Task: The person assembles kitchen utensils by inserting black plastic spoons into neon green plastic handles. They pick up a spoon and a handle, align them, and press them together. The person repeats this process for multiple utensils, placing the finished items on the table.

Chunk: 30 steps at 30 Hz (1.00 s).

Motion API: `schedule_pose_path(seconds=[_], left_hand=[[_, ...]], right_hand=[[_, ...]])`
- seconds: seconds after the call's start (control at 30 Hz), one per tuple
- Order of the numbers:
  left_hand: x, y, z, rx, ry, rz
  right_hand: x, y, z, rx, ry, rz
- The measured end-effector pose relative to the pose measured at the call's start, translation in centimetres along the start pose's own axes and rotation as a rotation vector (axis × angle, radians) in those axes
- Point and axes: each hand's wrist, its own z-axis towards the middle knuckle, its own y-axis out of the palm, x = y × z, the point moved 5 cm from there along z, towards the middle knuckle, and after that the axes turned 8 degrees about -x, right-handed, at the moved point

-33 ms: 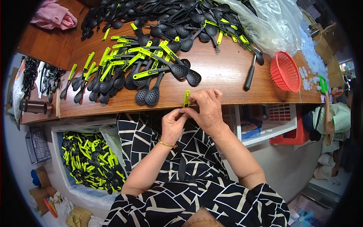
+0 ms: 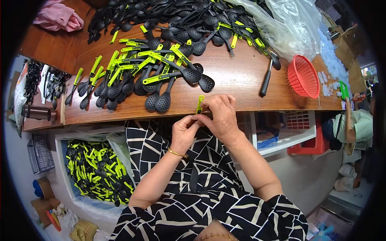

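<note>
At the table's near edge, my left hand (image 2: 184, 129) and my right hand (image 2: 219, 118) meet with fingers pinched together. A lime-green handle (image 2: 200, 103) with a hole at its tip sticks up between them. Its lower part is hidden behind my fingers, so I cannot see what it joins. Just beyond, to the left, lies a heap of black perforated spoons (image 2: 163, 101) with lime-green and black handles. One black spoon (image 2: 206, 83) lies nearest my right hand.
More black spoons (image 2: 173, 20) pile up at the back beside clear plastic sheeting (image 2: 293, 24). A red basket (image 2: 303, 78) and a black-handled tool (image 2: 265, 82) lie right. Below left, a lined bin (image 2: 98, 170) holds many green-handled pieces. Another person (image 2: 362, 124) works at far right.
</note>
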Motion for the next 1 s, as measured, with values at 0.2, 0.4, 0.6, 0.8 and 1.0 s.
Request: schedule_pose_path(seconds=[0.2,0.4,0.6,0.8,1.0], left_hand=[[12.2,-2.2,0.2,0.008,-0.039,0.387],[16.0,-6.8,5.8,0.45,0.273,1.407],[13.4,-7.7,5.8,0.348,0.268,1.538],[14.5,-15.3,7.6,0.332,0.216,1.589],[16.1,-18.7,6.7,0.382,0.264,1.516]], right_hand=[[3.6,-3.2,6.6,-0.004,-0.009,0.341],[5.8,4.2,12.4,-0.107,-0.051,-0.106],[0.3,8.5,14.0,-0.067,0.066,-0.037],[-3.7,12.0,17.1,-0.14,0.016,0.207],[-0.2,6.2,19.0,-0.08,-0.114,0.656]])
